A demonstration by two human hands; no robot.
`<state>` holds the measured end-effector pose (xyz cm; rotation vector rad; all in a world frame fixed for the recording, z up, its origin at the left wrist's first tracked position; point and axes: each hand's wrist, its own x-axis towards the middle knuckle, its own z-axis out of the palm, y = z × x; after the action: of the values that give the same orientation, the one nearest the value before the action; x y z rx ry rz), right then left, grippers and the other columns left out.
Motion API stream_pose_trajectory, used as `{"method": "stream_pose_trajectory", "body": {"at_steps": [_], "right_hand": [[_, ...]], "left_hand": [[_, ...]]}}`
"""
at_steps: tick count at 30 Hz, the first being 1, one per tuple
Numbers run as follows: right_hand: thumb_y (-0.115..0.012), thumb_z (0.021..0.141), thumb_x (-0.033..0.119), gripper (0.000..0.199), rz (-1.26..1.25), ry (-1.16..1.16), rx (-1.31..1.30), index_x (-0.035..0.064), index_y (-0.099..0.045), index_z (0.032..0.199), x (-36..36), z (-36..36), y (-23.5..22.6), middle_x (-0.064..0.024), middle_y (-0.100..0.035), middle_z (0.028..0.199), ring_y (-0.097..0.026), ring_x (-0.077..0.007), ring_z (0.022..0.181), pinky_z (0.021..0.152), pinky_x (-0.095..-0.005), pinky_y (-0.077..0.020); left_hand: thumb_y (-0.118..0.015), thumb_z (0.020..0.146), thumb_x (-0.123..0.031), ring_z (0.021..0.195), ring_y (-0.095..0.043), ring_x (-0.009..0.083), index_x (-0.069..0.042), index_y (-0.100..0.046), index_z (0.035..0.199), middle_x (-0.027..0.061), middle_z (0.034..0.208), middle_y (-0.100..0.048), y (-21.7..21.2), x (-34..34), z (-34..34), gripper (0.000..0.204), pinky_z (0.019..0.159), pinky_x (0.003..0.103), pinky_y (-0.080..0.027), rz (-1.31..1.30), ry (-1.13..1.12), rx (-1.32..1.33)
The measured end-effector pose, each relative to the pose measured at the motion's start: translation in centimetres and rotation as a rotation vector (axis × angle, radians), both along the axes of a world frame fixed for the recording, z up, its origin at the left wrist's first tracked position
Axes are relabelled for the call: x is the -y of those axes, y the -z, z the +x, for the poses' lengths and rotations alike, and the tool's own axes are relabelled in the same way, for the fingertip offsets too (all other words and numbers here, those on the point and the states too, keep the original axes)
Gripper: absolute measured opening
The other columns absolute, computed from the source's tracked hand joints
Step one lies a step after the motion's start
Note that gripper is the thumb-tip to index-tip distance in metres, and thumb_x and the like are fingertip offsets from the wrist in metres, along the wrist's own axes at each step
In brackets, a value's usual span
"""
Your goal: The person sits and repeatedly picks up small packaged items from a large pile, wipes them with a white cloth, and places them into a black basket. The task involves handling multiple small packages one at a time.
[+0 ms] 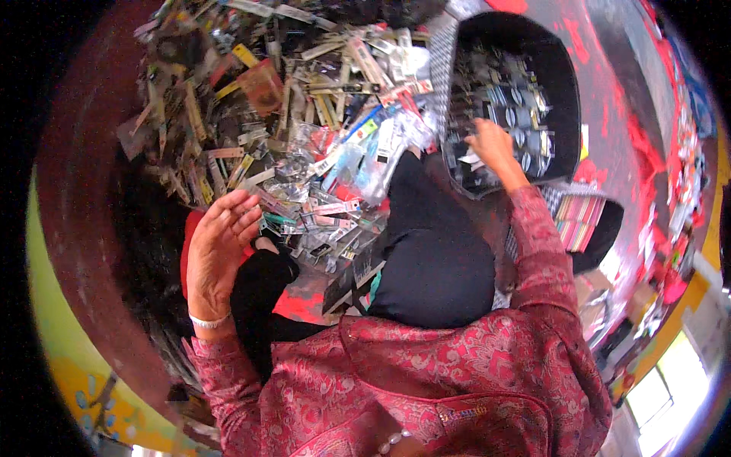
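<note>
My left hand [221, 247] is raised over my knee beside the pile, palm turned inward, fingers loosely bent and nothing in them. With fingers apart, my right hand [491, 146] reaches into a black basket [565, 84] at the upper right; blur softens its fingertips. Several dark cards in clear packets [514, 110] lie inside that basket, close to those fingers. In front of me spreads a large heap of flat, narrow packets [327, 91], many with clear plastic and pale or yellow cards.
A smaller dark container [596, 242] with a row of colourful cards stands to the right of my forearm. My dark-trousered leg [434, 259] extends between the heap and the basket. Red patches mark the floor, and more coloured packages [674, 251] lie along the far right.
</note>
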<state>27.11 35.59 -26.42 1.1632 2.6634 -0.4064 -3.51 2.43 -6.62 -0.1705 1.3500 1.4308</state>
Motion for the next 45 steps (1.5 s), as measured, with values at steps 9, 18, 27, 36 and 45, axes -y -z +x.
{"method": "stream_pose_trajectory", "body": {"at_steps": [9,18,27,36,45], "right_hand": [[-0.057,0.083,0.029,0.025,-1.147,0.386,-0.802,0.0045,-0.058,0.083,0.0,-18.8,-16.7,-0.0044,-0.059,0.078,-0.057,-0.0115,0.065,0.059,-0.0254,-0.0468],[-0.055,0.067,0.010,0.045,-1.030,-0.855,-0.524,-0.0009,-0.051,0.110,20.2,-26.3,-17.6,-0.0165,-0.054,0.099,-0.053,-0.0277,0.095,0.087,-0.0351,-0.0396],[-0.057,0.078,0.023,0.030,-0.656,-0.449,-0.112,-0.0010,-0.058,0.096,8.7,-30.6,-3.5,-0.0133,-0.061,0.095,-0.060,-0.0255,0.086,0.072,-0.0354,-0.0483],[-0.063,0.071,0.036,0.040,0.213,-0.483,-0.254,0.0008,-0.055,0.088,4.1,-29.0,7.0,-0.0136,-0.050,0.092,-0.056,-0.0284,0.079,0.063,-0.0386,-0.0477],[-0.047,0.077,0.011,0.013,0.261,-0.700,-0.112,0.0036,-0.057,0.078,2.1,-29.3,7.8,-0.0139,-0.059,0.073,-0.062,-0.0272,0.065,0.054,-0.0369,-0.0495]], "left_hand": [[-0.052,0.085,-0.037,0.111,-0.046,0.0238,-0.006,-0.038,0.126,0.0133,0.125,-0.045,1.2,-0.4,1.3,0.053,0.091,0.041,-0.039,0.124,-0.165,0.127],[-0.044,0.089,-0.041,0.101,-0.053,0.0231,-0.011,-0.046,0.116,0.0081,0.113,-0.053,1.2,2.4,1.1,0.040,0.082,0.045,-0.046,0.178,-0.405,0.234],[-0.041,0.091,-0.025,0.095,-0.057,0.0229,-0.007,-0.043,0.120,0.0136,0.112,-0.055,0.7,4.1,-0.4,0.034,0.074,0.038,-0.050,0.037,-0.425,0.145],[-0.043,0.090,-0.027,0.095,-0.058,0.0259,-0.008,-0.042,0.120,0.0151,0.110,-0.056,1.3,2.3,-0.5,0.036,0.069,0.038,-0.052,-0.080,-0.298,0.240],[-0.045,0.089,-0.025,0.090,-0.059,0.0251,-0.006,-0.043,0.118,0.0170,0.106,-0.057,1.8,2.5,-0.3,0.035,0.069,0.039,-0.053,-0.086,-0.277,0.234]]}}
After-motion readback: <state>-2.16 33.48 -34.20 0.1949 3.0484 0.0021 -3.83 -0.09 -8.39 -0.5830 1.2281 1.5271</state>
